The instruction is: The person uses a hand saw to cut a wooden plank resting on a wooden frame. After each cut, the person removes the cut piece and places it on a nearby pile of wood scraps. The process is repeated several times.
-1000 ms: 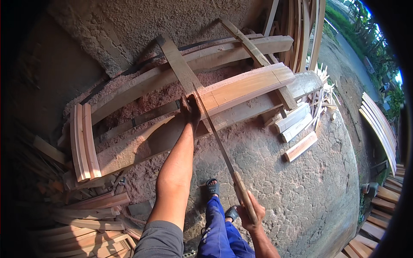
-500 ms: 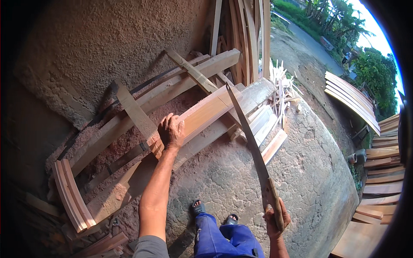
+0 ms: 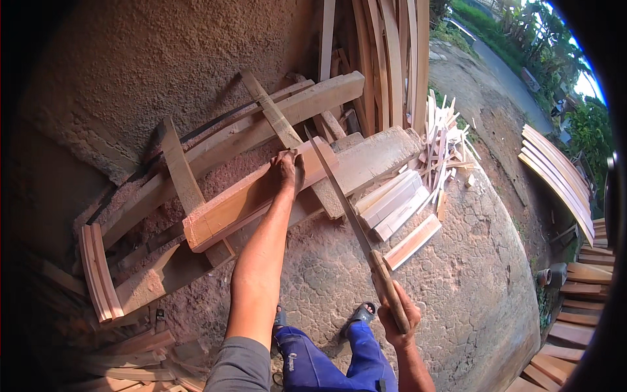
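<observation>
My left hand (image 3: 287, 168) is closed over the upper edge of a thick wooden block (image 3: 228, 212), near its right end. The block lies slanting across the beams and cross-pieces, its left end resting by a crosswise slat (image 3: 179, 166). In my right hand (image 3: 400, 317) is the wooden handle of a long handsaw (image 3: 347, 206). Its dark blade points up and away, passing over the right end of the block. Whether the teeth touch the wood I cannot tell.
Long beams (image 3: 313, 101) form a low rack beside the rough wall (image 3: 176, 59). Thin offcuts (image 3: 447, 134) heap up right of it, and short boards (image 3: 413, 242) lie on the cracked concrete (image 3: 457, 281). Curved planks (image 3: 392, 59) lean upright behind; more boards (image 3: 558, 176) stand at right.
The block has shifted left and toward me along the rack. My left hand now grips it nearer its right end. My right hand and the saw have moved left.
</observation>
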`<state>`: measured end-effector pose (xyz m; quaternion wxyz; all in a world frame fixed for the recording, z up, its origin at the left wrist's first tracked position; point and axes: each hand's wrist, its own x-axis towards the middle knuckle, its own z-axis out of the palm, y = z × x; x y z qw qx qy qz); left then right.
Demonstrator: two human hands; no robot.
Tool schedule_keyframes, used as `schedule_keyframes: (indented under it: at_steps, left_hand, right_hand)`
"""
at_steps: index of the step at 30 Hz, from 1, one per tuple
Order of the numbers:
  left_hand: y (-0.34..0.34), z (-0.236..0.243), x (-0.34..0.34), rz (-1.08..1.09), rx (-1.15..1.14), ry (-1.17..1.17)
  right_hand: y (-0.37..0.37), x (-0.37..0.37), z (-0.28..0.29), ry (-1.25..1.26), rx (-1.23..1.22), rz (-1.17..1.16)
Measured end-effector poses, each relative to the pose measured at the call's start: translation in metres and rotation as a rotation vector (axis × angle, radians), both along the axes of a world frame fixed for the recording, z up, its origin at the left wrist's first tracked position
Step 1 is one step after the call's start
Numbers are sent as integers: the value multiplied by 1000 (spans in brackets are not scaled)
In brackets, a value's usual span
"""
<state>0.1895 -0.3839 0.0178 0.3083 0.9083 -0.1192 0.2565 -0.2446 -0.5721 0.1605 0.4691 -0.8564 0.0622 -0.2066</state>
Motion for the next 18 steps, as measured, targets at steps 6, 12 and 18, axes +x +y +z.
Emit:
schedule_keyframes:
  at_steps: [6, 12, 18]
  left_hand:
    - [4, -20, 29, 266, 32, -37]
    - [-12, -23, 29, 336, 192, 53]
    - [5, -29, 34, 330, 122, 123]
  right_hand:
    - [-54, 23, -15, 28, 53, 149]
    - [-83, 42, -12, 48, 75, 193]
    - [-78, 53, -14, 96, 139, 237]
